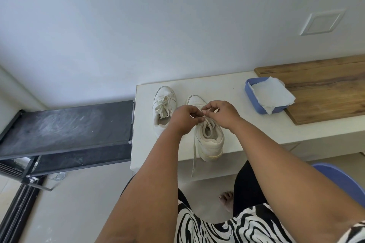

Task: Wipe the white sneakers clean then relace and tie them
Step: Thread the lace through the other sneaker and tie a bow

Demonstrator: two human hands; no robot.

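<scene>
Two white sneakers stand on a white table (246,130), toes pointing away from me. The left sneaker (163,108) is laced, with a bow tied on top. The right sneaker (210,140) sits near the table's front edge, and both my hands work over its tongue. My left hand (184,117) pinches a lace (194,156), and my right hand (221,113) pinches the lace beside it, fingertips nearly touching. One loose lace end hangs down past the table's front edge. The eyelets are hidden under my hands.
A blue tray (256,102) holding a white paper towel (272,94) sits to the right, beside a wooden board (324,89). A dark metal rack (67,128) stands left of the table. A blue chair edge (343,181) shows at the lower right.
</scene>
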